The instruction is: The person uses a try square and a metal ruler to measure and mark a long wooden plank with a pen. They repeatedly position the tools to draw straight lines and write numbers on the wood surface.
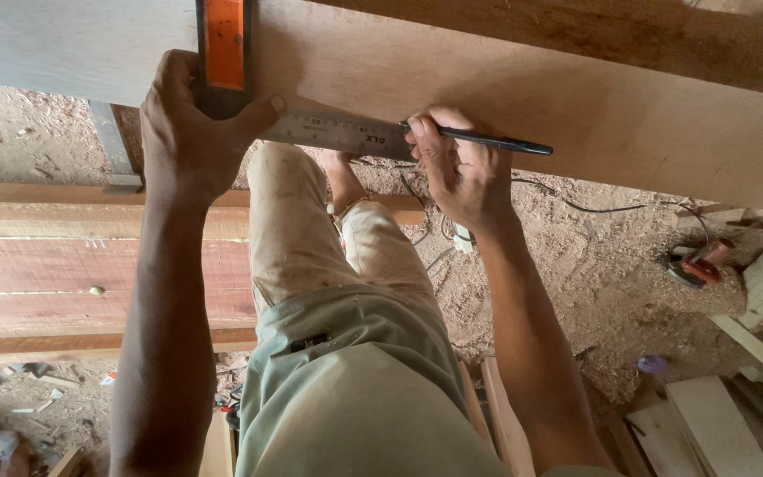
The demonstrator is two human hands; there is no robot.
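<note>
The left hand (189, 124) lies flat and spread over the orange stock of a square (223, 53), palm down, the thumb stretched out to the right along the top edge of the steel blade (333, 132), pressing the tool against a pale board (576, 97) that runs across the top of the view. The fingers wrap the left side of the stock (their tips are hidden behind it). The right hand (461, 168) is closed narrowly around a black pen (487, 140), pinched between thumb and first fingers, the other fingers curled under; the pen lies nearly level, its tip at the right end of the blade where blade and board meet, its tail pointing right. The knuckles of this hand rest against the near edge of the board. The blade spans the gap between the two hands, touching both. Below them stand the person's legs in dusty light trousers (311, 247), one bare foot on the ground. The floor is covered with sawdust (576, 283). To the left, reddish planks (64, 283) lie stacked side by side under the board. A black cable (593, 208) trails across the sawdust to an orange power tool (695, 265) at the right, well apart from the hands, near pale offcuts (717, 424).
</note>
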